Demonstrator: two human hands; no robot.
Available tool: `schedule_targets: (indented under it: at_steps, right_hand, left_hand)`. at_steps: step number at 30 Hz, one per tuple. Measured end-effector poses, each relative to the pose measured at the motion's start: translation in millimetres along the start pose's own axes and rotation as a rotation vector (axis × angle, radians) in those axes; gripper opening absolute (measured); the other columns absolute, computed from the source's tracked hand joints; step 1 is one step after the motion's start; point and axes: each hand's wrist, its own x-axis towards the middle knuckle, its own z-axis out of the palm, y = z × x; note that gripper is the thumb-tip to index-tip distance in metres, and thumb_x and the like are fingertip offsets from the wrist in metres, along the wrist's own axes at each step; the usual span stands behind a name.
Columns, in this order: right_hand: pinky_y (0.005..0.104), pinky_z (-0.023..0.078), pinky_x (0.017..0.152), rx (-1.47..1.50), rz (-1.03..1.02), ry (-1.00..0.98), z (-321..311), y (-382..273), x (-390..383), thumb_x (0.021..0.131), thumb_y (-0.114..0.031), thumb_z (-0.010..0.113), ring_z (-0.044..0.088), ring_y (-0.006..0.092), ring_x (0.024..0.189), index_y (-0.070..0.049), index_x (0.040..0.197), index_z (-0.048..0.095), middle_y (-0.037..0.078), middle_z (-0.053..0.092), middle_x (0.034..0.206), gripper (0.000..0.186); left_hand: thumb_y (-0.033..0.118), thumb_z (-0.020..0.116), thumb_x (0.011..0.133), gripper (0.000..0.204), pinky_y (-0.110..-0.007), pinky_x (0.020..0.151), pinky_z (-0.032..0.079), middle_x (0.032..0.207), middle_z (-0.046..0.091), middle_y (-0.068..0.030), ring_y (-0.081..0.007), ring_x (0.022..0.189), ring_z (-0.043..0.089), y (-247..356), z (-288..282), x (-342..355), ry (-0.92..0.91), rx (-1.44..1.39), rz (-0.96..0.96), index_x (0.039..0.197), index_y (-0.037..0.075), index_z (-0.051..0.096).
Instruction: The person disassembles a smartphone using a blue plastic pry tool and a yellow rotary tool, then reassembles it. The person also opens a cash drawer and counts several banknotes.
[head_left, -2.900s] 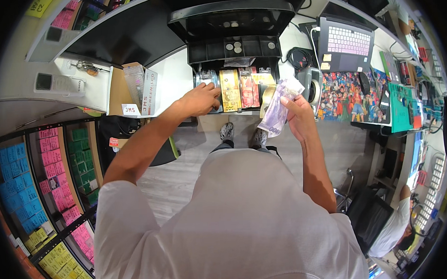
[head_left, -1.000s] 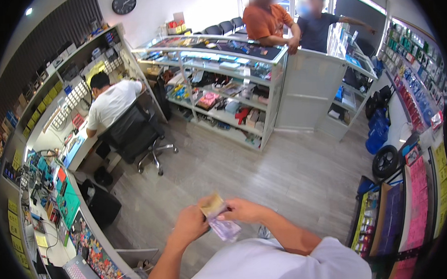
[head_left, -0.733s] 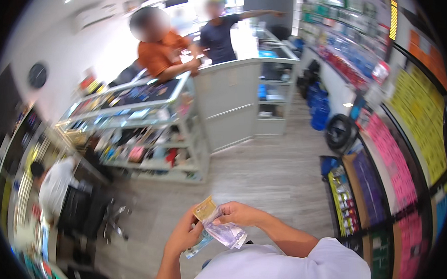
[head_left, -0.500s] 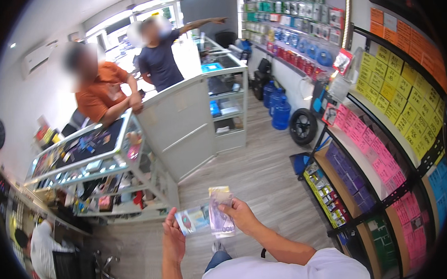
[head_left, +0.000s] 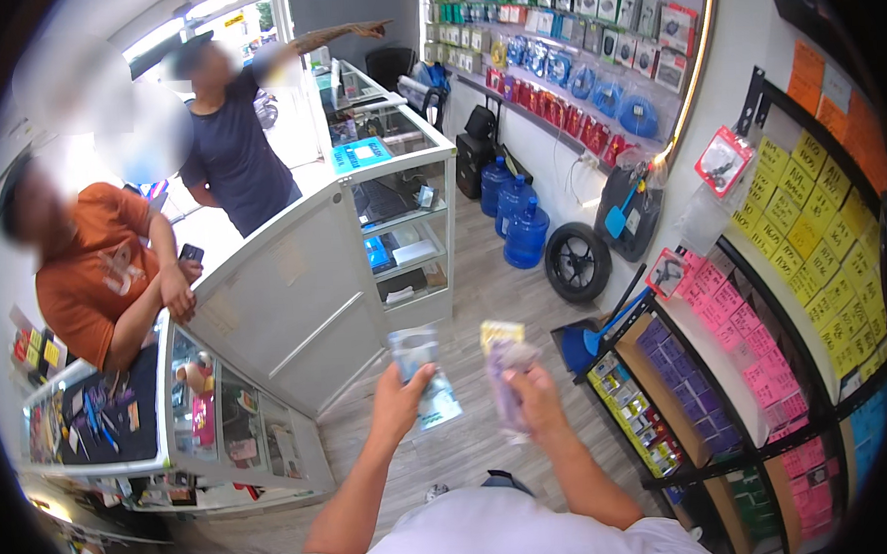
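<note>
Your left hand [head_left: 401,396] is raised in front of your chest, fingers closed around a clear flat packet [head_left: 423,377] with a pale insert; the packet stands roughly upright above the fist and its lower corner hangs past the thumb side. Your right hand [head_left: 533,392] is level with it, near but not touching, and grips a fanned bundle of banknotes [head_left: 504,358]: a yellow note at the top, purplish notes below that droop under the fingers. Both forearms enter from the lower edge, above your white shirt [head_left: 494,537].

Ahead of your hands stands a white counter [head_left: 296,303] joined to a glass display case [head_left: 401,219] with shelves. Two people stand behind it: one in an orange shirt [head_left: 92,277] leans on the counter, one in a dark shirt [head_left: 236,162] points with a raised arm. To your right, racks carry pink and yellow packets [head_left: 779,262]. Blue water bottles [head_left: 515,214] and a black tyre [head_left: 576,261] rest on the wooden floor [head_left: 484,295] by the far wall.
</note>
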Motion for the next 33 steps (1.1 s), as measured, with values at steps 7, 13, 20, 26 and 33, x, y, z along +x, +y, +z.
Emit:
schedule_targets:
  at_steps: [7,13,20,26,33]
  right_hand:
    - [0.0256,0.056,0.088,-0.077,-0.294,-0.031,-49.2,-56.4,183.4,0.105,-0.029,0.070,0.067,0.0089,0.101,-0.002,0.137,0.057,0.005,0.070,0.120,0.044]
    - [0.0252,0.056,0.083,-0.004,-0.153,-0.060,-106.0,-101.4,367.8,0.105,-0.028,0.071,0.068,0.0073,0.095,-0.001,0.135,0.062,0.005,0.072,0.117,0.041]
    - [0.0262,0.055,0.089,-0.088,-0.065,-0.088,-150.6,-180.4,561.4,0.106,-0.029,0.069,0.068,0.0088,0.102,0.001,0.134,0.064,0.006,0.072,0.120,0.041]
    - [0.0278,0.054,0.094,-0.028,-0.138,-0.035,-192.8,-218.8,723.3,0.105,-0.027,0.072,0.068,0.0115,0.107,0.001,0.137,0.061,0.007,0.071,0.124,0.044]
    - [0.0285,0.055,0.087,-0.188,-0.395,0.214,-223.9,-312.2,894.6,0.103,-0.019,0.072,0.068,0.0097,0.099,0.001,0.118,0.064,0.006,0.072,0.114,0.026]
  left_hand:
    - [0.033,0.057,0.113,0.035,-0.028,0.085,0.052,0.108,0.071,0.0013,-0.0066,0.093,0.061,5.5,124.7,216.4,-0.387,-0.266,-0.034,0.123,0.002,0.069]
    - [0.039,0.060,0.111,0.041,-0.028,0.089,0.052,0.111,0.071,0.0003,-0.0073,0.098,0.062,23.2,214.7,378.3,-0.333,-0.325,0.029,0.125,0.001,0.069]
    - [0.035,0.074,0.103,0.041,-0.030,0.094,0.053,0.116,0.075,-0.0040,-0.0117,0.102,0.068,49.4,276.1,563.0,-0.220,-0.341,-0.055,0.127,0.002,0.070]
    - [0.034,0.073,0.103,0.040,-0.030,0.088,0.055,0.111,0.076,-0.0056,-0.0127,0.098,0.070,38.6,338.4,729.9,-0.215,-0.404,-0.137,0.124,0.000,0.070]
    - [0.042,0.056,0.111,0.047,-0.033,0.091,0.054,0.111,0.076,-0.0074,-0.0162,0.099,0.069,44.6,397.0,912.5,-0.185,-0.195,-0.016,0.131,0.002,0.068]
